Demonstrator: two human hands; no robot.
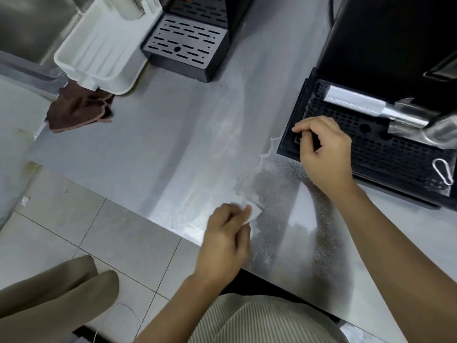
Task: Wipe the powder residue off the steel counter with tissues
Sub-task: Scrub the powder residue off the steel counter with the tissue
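**Head view: tissue meets the edge of the powder patch**

The left hand (225, 241) curls its fingers round a white tissue (256, 214) and pinches it down on the steel surface (160, 149), probably so the sheet drags the grains rather than skating over them. The tissue pokes out at the hand's one o'clock. The powder residue (284, 194) touches the tissue's edge there and spreads from one towards four o'clock. Further out at one o'clock, the right hand (324, 157) curls its fingers on the near corner of a black drip tray (383, 157), seemingly steadying or shifting it. A brown cloth (79, 107) lies well apart at ten o'clock.
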